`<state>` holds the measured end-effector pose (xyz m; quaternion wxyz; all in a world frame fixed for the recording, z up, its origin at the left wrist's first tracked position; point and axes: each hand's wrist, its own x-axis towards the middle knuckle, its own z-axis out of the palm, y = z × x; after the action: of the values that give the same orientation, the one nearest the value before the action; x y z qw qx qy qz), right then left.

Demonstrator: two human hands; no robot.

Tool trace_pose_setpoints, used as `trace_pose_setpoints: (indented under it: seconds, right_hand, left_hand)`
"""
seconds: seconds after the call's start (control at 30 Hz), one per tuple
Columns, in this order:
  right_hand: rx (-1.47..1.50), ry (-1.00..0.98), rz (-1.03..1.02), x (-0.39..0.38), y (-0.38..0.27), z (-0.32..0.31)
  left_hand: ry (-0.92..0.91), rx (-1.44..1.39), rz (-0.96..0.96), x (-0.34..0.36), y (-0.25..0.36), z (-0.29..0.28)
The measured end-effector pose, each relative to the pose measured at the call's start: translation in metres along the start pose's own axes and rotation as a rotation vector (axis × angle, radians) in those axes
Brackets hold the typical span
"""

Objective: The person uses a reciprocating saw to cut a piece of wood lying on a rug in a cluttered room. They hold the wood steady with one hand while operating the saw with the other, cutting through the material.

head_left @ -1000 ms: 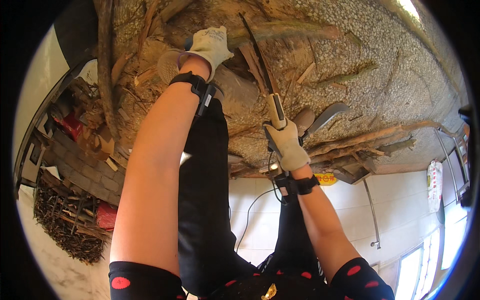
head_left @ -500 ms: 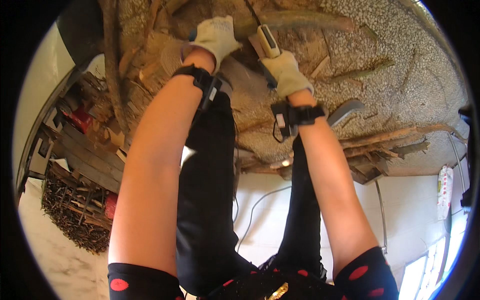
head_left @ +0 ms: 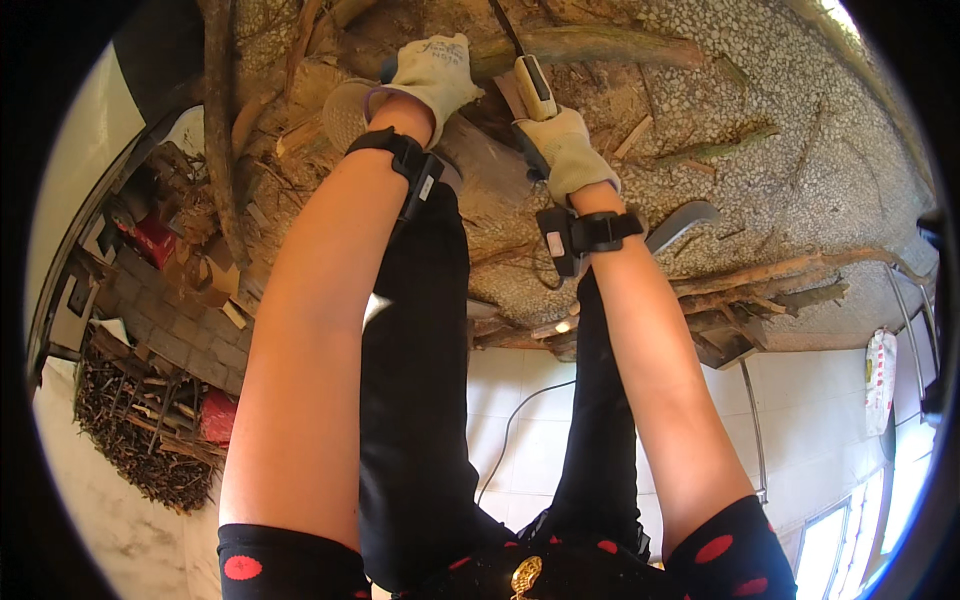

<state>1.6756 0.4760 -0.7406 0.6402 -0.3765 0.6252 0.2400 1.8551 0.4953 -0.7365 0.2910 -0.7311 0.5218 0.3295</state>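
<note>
Both my hands wear pale work gloves. My right hand (head_left: pixel 566 148) is wrapped around a handheld tool (head_left: pixel 537 88) with a cream body and a dark strip; its exact kind is unclear. From the tool's far end a thin dark cord or bar runs up out of view. My left hand (head_left: pixel 436 78) is closed near the thick log (head_left: pixel 600 46), its fingers turned away and hidden. Something blue peeks out beside the left glove, and I cannot make out what it grips. Close to its wrist sits a pale round-ended piece (head_left: pixel 345 112), perhaps cut wood.
Behind my right wrist lies a curved grey blade (head_left: pixel 684 224) on the pebbled stone surface (head_left: pixel 760 90). A long branch (head_left: pixel 222 130) stands at left; thinner sticks (head_left: pixel 770 285) line the near edge. Lower left are a heap of twigs (head_left: pixel 140 440) and a red object (head_left: pixel 218 416).
My right hand and the tool have shifted slightly left and downward. The left hand stays almost in place, still closed.
</note>
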Motion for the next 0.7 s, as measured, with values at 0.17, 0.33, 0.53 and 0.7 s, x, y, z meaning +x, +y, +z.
trace_pose_setpoints:
  seconds: [0.17,0.33,0.53,0.7]
  right_hand:
    - [-0.416,0.134,-0.094,-0.097,0.085,-0.016]
    - [-0.305,0.108,-0.037,-0.127,0.103,-0.036]
    - [-0.016,0.013,0.059,-0.018,0.018,-0.006]
    - [-0.312,0.154,-0.084,-0.133,0.098,-0.031]
  left_hand:
    - [-0.003,-0.032,0.026,0.0,0.0,-0.005]
    - [-0.112,-0.052,-0.005,0.003,0.001,-0.005]
    - [-0.115,-0.042,-0.001,0.002,0.0,-0.002]
    - [-0.057,-0.014,0.027,0.003,-0.001,-0.006]
